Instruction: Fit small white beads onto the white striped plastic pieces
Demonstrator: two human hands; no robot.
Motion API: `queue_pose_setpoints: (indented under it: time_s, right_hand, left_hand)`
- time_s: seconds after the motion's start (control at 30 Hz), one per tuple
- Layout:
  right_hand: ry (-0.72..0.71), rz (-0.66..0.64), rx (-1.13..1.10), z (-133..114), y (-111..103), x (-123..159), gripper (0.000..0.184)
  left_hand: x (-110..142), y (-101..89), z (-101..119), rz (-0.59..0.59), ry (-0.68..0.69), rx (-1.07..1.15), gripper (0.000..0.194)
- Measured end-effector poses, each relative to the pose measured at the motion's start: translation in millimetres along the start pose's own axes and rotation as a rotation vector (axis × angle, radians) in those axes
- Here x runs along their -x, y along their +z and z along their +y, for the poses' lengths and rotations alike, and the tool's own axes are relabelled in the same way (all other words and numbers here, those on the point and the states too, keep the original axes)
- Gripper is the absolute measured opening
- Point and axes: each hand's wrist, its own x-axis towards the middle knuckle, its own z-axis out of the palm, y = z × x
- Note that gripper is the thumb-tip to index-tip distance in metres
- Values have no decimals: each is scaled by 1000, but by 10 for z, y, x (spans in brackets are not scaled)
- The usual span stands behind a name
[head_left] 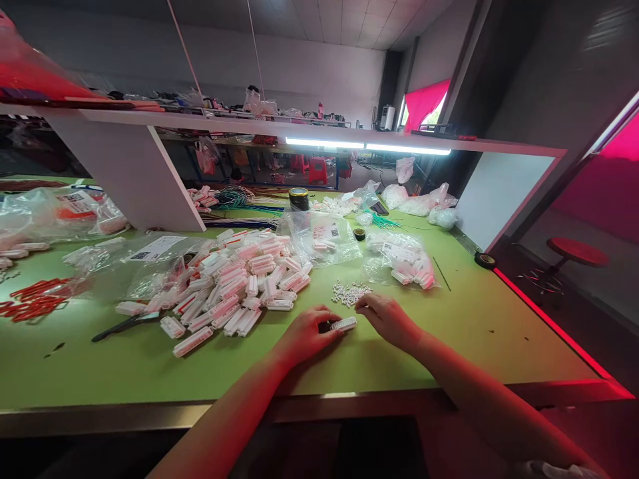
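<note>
Nearest, 2 bare forearms (232, 409) reach over a green table (474, 332), where a heap of white plastic blocks (234, 286) spreads on the left; clear bags (399, 256) lie behind and around it. The left hand (309, 336) grips 1 end of a white block (344, 324) between thumb and fingers, near the table's front edge and just in front of a scatter of small white pieces (349, 293). The right hand (392, 322) has its fingertips drawn together beside that scatter; whether they hold a piece, I cannot tell. The held block, narrow and dotted with what look like rows of small openings, seems light, stiff and a little slick, tough enough for a firm squeeze; its long sides near 1 end look like the best place to take hold, leaving the dotted face uncovered. The small pieces, probably very light and quick to roll, call for a fingertip pinch. As for writing, a white label (157, 248) on the left and another (325, 232) on the middle bag each carry a square code, with print too small to read; no brand can be made out.
</note>
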Motion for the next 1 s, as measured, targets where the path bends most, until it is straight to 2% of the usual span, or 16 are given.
queue_pose_setpoints:
  time_s: [0.1,0.23,0.43,1.0]
  right_hand:
    - [-10,27,-145,-65,62,-4,14]
    - [12,-3,-198,-68,129,-9,14]
    - [42,-62,-153,-46,157,-2,13]
    - [17,-57,-11,-71,123,39,16]
  left_hand:
    - [-1,-5,19,1,6,7,31]
    - [-4,-3,22,7,3,13,31]
    - [-1,-8,26,-13,-10,18,31]
    - [-1,-13,39,-7,-16,24,30]
